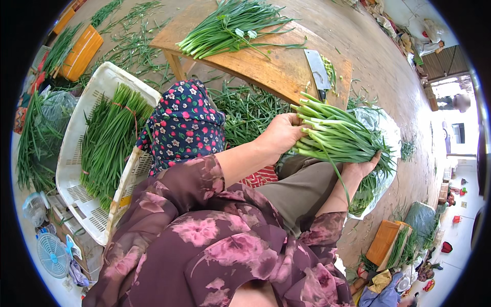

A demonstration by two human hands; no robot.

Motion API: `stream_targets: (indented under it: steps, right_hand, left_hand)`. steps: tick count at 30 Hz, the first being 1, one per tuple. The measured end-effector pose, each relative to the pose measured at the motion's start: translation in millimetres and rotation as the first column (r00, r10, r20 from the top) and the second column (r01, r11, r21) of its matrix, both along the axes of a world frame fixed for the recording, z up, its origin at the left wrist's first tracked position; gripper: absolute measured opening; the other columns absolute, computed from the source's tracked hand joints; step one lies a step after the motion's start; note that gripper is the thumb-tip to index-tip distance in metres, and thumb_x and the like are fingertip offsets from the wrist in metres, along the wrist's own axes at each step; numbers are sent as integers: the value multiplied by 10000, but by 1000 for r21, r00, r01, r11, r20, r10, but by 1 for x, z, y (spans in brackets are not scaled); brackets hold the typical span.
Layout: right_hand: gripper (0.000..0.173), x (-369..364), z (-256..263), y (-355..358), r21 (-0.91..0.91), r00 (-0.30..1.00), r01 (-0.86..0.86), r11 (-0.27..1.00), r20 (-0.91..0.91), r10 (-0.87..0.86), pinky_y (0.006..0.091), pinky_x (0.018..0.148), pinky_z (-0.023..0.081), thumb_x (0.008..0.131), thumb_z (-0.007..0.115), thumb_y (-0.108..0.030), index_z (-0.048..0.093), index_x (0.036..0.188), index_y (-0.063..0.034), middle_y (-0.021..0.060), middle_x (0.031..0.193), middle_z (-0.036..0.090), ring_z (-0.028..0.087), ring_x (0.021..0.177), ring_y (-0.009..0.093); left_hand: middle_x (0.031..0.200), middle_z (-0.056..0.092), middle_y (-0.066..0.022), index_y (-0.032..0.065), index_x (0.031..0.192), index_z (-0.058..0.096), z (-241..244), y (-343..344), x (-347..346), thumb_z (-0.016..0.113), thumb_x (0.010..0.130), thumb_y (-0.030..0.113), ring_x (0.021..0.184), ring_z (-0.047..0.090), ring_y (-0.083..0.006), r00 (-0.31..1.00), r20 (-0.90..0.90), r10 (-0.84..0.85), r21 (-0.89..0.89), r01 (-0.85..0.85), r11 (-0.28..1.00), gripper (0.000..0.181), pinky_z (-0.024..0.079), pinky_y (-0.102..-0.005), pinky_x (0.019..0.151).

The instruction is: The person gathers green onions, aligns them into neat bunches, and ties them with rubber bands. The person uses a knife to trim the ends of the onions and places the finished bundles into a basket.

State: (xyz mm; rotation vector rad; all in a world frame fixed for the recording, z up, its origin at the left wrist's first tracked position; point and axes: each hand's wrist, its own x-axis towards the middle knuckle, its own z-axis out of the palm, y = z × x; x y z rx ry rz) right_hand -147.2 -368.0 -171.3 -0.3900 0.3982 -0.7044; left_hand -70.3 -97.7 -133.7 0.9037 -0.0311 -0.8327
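Observation:
A loose bunch of garlic chives (330, 126) is held in front of me, its pale stem ends towards the left. My left hand (282, 134) pinches at those stem ends. Under the leafy part, my right hand (362, 165) cradles the bunch, its fingers partly hidden by leaves. One long leaf hangs down over my right forearm. Beyond the bunch, a cleaver (317, 69) lies on the wooden bench (268, 75) beside short cut stem pieces (328, 71). A larger pile of chives (230, 28) lies at the bench's far end.
A white plastic crate (71, 153) with tied chive bundles (115, 146) stands at left, beside my flower-patterned knee cover (188, 126). Loose leaves (253, 111) cover the floor below the bench. A clear plastic bag (379, 192) with chives is by my right arm. People are at lower right.

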Motion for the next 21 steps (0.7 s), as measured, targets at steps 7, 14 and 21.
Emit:
stream_targets:
  steps: [7,14,21]
  right_hand:
    - [544,-15,6,-18,-14,994,90,996,-57,-91,558,1029,360,827,528,-435,582,1221,-64,159,1276,561,506,1176,370]
    - [593,-15,26,-8,1,976,168,986,-141,-166,549,1051,340,788,529,-472,582,1245,-97,134,1308,547,490,1204,359]
    - [603,-7,34,8,23,973,169,985,-163,-163,547,1048,348,804,503,-492,576,1250,-94,135,1307,546,492,1203,354]
  left_hand:
    - [903,652,-2,30,953,669,-13,39,34,664,890,240,863,578,-80,983,184,22,-42,-14,999,219,443,-247,789]
    - [917,659,-91,29,959,688,-34,66,51,668,830,207,877,624,-245,166,929,-331,363,-590,721,221,483,-321,786]
    - [824,680,-129,-19,989,672,10,11,26,702,788,190,740,639,-133,646,759,-76,198,-119,973,292,507,-278,670]
